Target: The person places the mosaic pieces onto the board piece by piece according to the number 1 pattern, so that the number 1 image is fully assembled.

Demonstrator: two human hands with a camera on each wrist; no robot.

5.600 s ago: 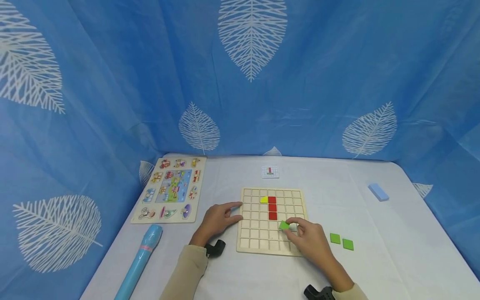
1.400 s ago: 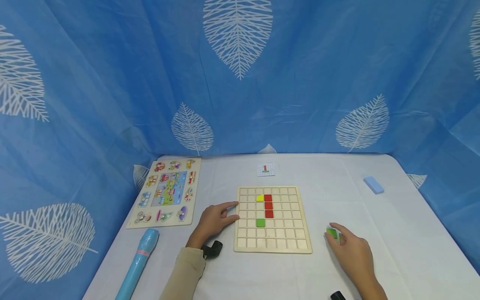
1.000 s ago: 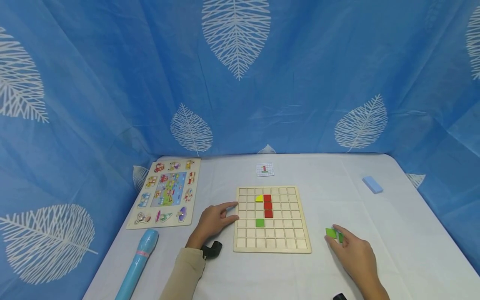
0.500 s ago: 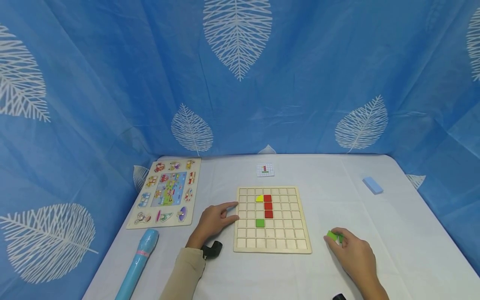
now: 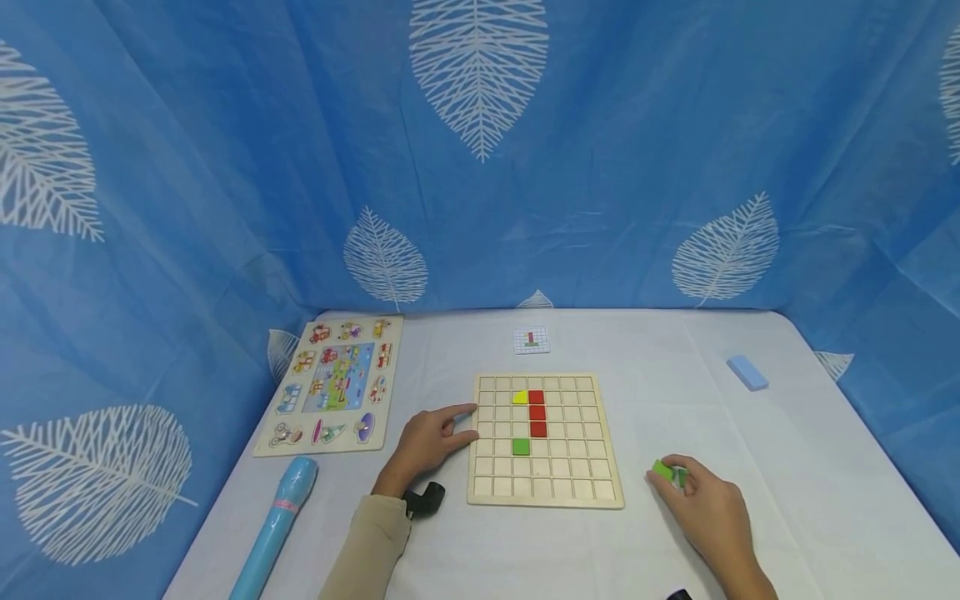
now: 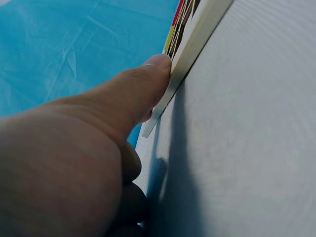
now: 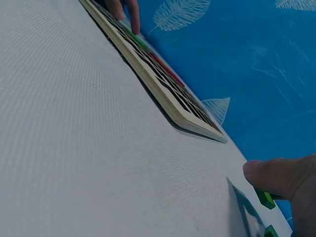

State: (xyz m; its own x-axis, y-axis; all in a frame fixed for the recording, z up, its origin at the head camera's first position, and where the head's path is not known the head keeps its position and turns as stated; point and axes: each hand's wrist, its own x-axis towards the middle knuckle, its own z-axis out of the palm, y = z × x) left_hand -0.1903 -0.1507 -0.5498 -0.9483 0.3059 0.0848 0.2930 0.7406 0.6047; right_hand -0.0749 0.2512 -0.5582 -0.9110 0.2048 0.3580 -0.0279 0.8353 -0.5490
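My right hand [image 5: 712, 510] pinches a green square tile [image 5: 662, 469] between thumb and forefinger, tilted off the white table. A second green tile [image 5: 682, 477] is partly hidden by those fingers; in the right wrist view the thumb [image 7: 271, 177] covers much of the pinched one. The wooden grid board [image 5: 570, 493] lies to the left, bearing a column of red tiles [image 5: 537, 413], a yellow piece with a slanted side [image 5: 520, 397] and one green tile [image 5: 521, 447]. My left hand [image 5: 425, 440] touches the board's left edge with thumb and forefinger extended.
Behind the board lies a small pattern card [image 5: 532, 340]. A knobbed picture puzzle [image 5: 390, 367] lies at the back left, with a light-blue tube [image 5: 273, 533] in front of it. A blue block [image 5: 747, 372] sits at the back right. Blue leaf-patterned cloth [image 5: 600, 208] surrounds the table.
Earlier, my right hand held a green tile over the board; a green tile now lies in the grid. The right hand moved right and tilted up another tile. The left hand stays at the edge.
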